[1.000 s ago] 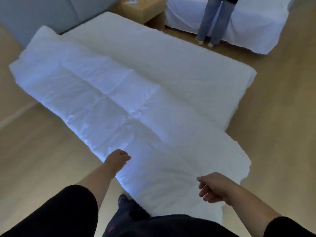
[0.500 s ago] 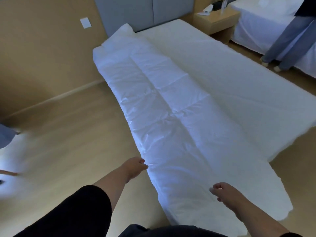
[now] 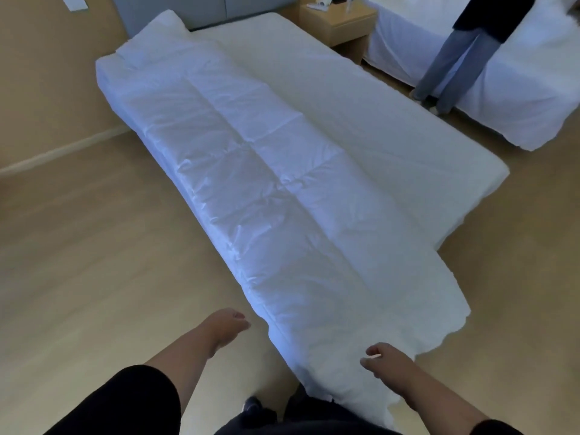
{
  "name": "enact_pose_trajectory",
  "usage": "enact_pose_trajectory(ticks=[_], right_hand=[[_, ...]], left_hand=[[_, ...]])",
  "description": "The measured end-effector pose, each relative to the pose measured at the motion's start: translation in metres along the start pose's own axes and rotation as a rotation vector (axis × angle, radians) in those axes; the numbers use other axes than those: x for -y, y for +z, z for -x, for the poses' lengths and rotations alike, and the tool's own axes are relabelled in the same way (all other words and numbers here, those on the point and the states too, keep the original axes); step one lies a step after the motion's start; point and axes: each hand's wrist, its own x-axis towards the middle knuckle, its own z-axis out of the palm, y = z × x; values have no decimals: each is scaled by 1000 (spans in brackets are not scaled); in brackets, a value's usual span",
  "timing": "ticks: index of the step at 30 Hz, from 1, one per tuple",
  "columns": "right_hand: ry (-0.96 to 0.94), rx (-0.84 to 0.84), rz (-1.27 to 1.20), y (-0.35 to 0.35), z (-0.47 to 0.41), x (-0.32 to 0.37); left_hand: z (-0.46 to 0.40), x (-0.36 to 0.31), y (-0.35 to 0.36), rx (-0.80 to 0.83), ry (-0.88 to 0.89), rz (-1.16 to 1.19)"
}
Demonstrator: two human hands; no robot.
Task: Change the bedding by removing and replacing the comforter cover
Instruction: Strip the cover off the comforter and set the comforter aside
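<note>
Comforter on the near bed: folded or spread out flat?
Folded. The comforter lies as a long strip along one side of the bed, leaving the other side bare; its near end overhangs the foot.

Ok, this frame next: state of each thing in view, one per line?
comforter: folded lengthwise, along the bed's left edge, near end hanging off the foot.
bed: right half bare, sheet flat.
left hand: loosely curled, empty, over the floor, off the comforter.
right hand: loosely curled, over the comforter's near end; grip unclear.
nightstand: small items on top.
</note>
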Motion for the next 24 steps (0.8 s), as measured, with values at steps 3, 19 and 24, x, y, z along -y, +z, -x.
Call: enact_pose_trajectory(ticks=[3, 19, 24], right_hand=[[51, -19, -11, -13, 11, -17], [-100, -57, 50, -209, -113, -95], [-178, -93, 162, -271, -214, -111]], left_hand=[[2, 1, 19, 58, -4, -12], [-19, -47, 177, -255, -195, 378], [-35, -40, 233, -542, -256, 384]])
